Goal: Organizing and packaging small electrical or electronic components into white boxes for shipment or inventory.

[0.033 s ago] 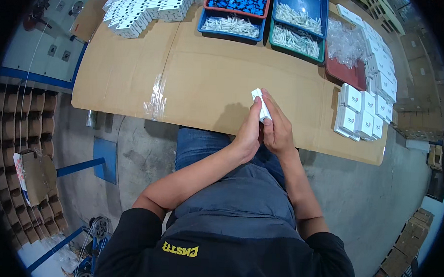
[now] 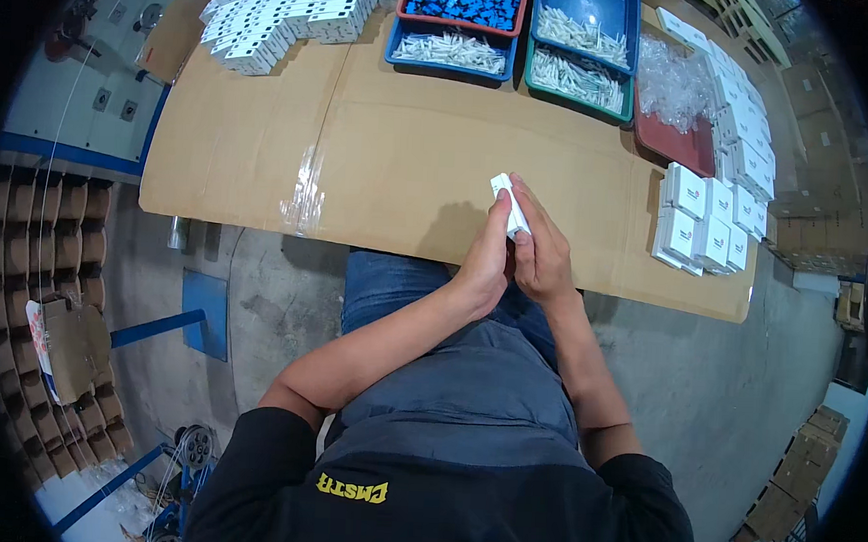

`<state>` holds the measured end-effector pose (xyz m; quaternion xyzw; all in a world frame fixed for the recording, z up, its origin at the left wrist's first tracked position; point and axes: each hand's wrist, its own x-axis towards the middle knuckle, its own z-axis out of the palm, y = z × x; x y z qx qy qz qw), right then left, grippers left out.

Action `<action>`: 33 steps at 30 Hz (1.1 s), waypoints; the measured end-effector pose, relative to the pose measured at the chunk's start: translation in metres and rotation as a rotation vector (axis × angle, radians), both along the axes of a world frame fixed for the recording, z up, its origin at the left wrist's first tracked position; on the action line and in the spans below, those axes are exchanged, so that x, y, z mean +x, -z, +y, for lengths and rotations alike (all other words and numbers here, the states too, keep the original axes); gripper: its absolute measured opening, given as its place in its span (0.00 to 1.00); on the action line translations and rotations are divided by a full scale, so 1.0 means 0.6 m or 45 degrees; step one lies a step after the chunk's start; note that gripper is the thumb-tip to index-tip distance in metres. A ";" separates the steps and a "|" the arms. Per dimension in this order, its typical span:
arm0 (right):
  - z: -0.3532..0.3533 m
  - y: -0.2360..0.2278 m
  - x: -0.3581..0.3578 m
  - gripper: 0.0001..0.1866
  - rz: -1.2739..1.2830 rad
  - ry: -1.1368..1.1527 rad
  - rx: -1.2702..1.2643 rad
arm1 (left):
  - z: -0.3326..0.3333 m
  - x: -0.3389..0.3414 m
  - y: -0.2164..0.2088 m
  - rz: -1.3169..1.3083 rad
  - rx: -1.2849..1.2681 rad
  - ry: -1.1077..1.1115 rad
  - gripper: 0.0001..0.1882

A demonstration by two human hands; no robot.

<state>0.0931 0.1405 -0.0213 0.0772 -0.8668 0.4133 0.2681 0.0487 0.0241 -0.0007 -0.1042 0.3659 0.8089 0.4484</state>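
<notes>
A small white box [image 2: 511, 207] is held edge-up between my two hands, just over the near part of the cardboard-covered table [image 2: 381, 162]. My left hand [image 2: 486, 262] presses on its left side, thumb along the edge. The fingers of my right hand [image 2: 548, 252] lie along its right side, with the thumb near the bottom end. My palms and fingers hide most of the box's broad faces. Stacked at the right are similar white boxes [image 2: 712, 225].
At the far left stand rows of white boxes [image 2: 300, 18]. Trays at the back hold blue pieces [image 2: 463, 1] and white slender pieces [image 2: 451, 52]. A red tray [image 2: 677, 146] with clear plastic bags [image 2: 677, 83] sits beside the right stack. Cardboard dividers [image 2: 47, 254] stand left of the table.
</notes>
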 end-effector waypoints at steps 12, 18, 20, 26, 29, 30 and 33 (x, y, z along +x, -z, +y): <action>-0.007 -0.001 0.003 0.23 -0.084 -0.032 -0.187 | 0.005 0.002 0.001 0.014 -0.053 -0.101 0.32; 0.006 -0.048 -0.001 0.26 -0.199 -0.190 -0.438 | -0.021 -0.028 0.019 0.227 0.016 -0.043 0.31; 0.011 -0.050 0.001 0.28 -0.241 -0.136 -0.627 | -0.020 -0.030 0.018 0.342 0.049 -0.030 0.31; 0.015 -0.064 -0.001 0.32 -0.311 -0.146 -0.804 | -0.025 -0.035 0.015 0.721 0.021 -0.131 0.41; 0.013 -0.069 -0.003 0.33 -0.310 -0.173 -0.860 | -0.028 -0.034 0.011 1.085 -0.099 -0.104 0.45; 0.010 -0.071 -0.004 0.34 -0.290 -0.178 -0.886 | -0.029 -0.034 0.011 1.205 -0.093 -0.109 0.47; 0.001 -0.075 -0.006 0.36 -0.276 -0.186 -0.853 | -0.032 -0.041 0.020 1.385 -0.059 -0.131 0.50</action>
